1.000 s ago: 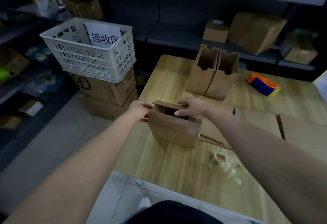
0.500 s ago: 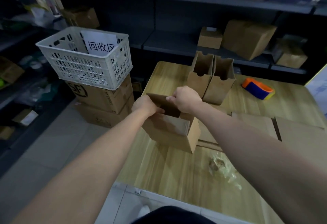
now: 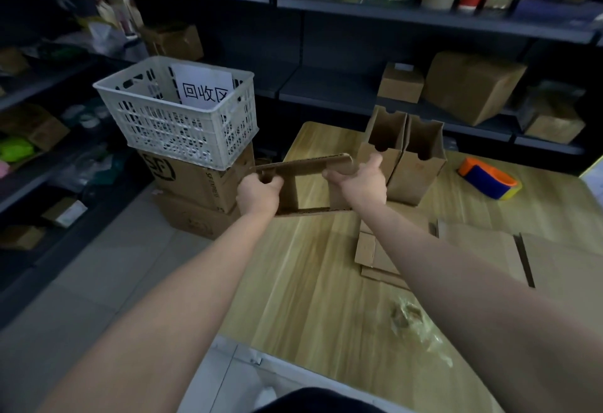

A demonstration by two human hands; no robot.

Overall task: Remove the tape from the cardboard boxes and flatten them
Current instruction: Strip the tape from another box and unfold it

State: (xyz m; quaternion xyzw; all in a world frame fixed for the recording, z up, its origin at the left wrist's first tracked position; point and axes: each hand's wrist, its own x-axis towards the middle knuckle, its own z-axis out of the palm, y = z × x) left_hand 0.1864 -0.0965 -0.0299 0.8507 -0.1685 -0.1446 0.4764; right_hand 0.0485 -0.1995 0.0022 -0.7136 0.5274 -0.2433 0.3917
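Note:
I hold a small cardboard box (image 3: 303, 164) up above the left part of the wooden table (image 3: 313, 285). It is open at both ends, so I see the table through it. My left hand (image 3: 259, 192) grips its left side and my right hand (image 3: 357, 184) grips its right side. Two more open boxes (image 3: 404, 158) stand upright just behind my right hand. Flattened boxes (image 3: 483, 249) lie on the table to the right. A crumpled wad of clear tape (image 3: 414, 321) lies near the table's front.
An orange and blue tape dispenser (image 3: 487, 177) sits at the table's right. Left of the table, a white plastic crate (image 3: 179, 115) with a paper sign rests on stacked large cartons (image 3: 195, 184). Dark shelves with boxes line the back and left walls.
The box was resting on the table under both hands. It has been lifted, turned and pushed away from me, so its hollow now faces me. The camera tilted upward.

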